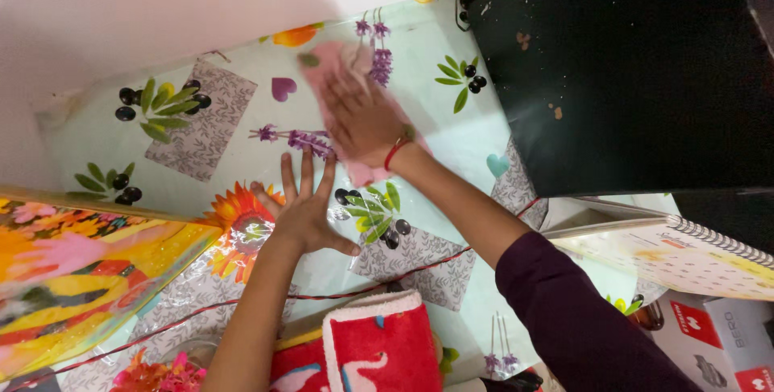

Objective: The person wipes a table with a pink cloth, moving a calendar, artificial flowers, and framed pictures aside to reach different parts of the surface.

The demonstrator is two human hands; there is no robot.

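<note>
Pink cloth point(348, 110) lies flat on the worktop point(451, 130) with its flower-patterned plastic cover, pressed under the right hand point(364, 118), fingers extended. The left hand point(305, 213) rests nearby, fingers spread wide, holding nothing, beside a dark cabinet point(621, 69).

Glossy plastic tablecloth point(242, 130); soft pink cloth point(330, 69); red terry towel point(383, 348).

Pink cloth point(339, 77) on pale floral, olive-printed tablecloth point(201, 126); red-and-white towel point(379, 344)
</note>
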